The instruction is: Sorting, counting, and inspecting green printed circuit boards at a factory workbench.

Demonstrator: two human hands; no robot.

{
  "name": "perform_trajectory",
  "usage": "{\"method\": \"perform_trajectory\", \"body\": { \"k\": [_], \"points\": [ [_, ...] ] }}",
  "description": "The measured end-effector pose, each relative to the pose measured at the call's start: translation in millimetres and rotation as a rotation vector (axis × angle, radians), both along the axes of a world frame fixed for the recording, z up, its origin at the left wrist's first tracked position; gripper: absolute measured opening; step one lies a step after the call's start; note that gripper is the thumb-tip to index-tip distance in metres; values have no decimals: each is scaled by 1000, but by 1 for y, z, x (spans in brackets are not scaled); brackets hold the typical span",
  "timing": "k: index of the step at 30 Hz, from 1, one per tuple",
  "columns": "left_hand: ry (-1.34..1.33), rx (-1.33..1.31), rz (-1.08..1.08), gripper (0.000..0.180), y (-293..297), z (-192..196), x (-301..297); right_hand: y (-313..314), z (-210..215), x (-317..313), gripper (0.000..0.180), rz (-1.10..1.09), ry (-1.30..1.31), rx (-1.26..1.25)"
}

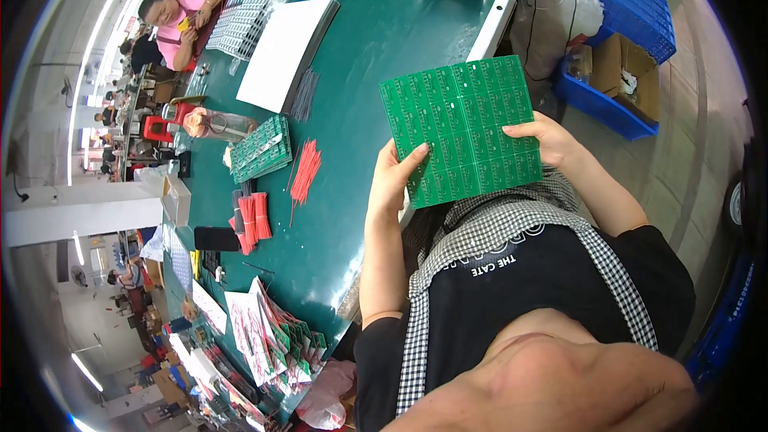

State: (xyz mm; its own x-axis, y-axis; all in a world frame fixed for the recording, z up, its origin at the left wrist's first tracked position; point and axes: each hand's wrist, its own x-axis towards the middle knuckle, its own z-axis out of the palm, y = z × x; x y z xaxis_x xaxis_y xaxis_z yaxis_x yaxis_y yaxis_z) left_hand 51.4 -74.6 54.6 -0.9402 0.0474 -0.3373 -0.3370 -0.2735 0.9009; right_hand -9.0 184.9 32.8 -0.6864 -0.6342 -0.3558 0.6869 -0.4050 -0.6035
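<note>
A green circuit board panel (464,132), marked into many small repeated units, is held up in front of my lap. My left hand (394,174) grips its left edge, thumb on the face and fingers hidden behind. On the opposite edge my right hand (546,138) holds it the same way. To the left on the table lie a stack of green circuit boards (262,149), a loose bunch of red wires (305,172), and tied bundles of red wires (253,218).
The green tabletop (352,104) carries a white sheet stack (286,52), dark wires (304,94), a black phone (217,238), a clear bottle (220,123) and wired boards (272,332). Blue crates (624,0) stand at right, one holding a cardboard box (628,72). A co-worker (188,12) sits across.
</note>
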Motion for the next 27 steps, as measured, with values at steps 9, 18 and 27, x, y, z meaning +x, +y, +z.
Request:
{"method": "perform_trajectory", "body": {
  "k": [9, 18, 27],
  "points": [
    [38, -61, 163, 27, 10, 9, 19, -20, 13, -5, 31, -29, 408, 220],
    [72, -322, 274, 21, 15, 16, 24, -39, 29, -6, 26, -57, 513, 375],
    [-16, 409, -11, 55, -15, -12, -14, -33, -15, -22, 40, 130, 4, -349]
  ]
}}
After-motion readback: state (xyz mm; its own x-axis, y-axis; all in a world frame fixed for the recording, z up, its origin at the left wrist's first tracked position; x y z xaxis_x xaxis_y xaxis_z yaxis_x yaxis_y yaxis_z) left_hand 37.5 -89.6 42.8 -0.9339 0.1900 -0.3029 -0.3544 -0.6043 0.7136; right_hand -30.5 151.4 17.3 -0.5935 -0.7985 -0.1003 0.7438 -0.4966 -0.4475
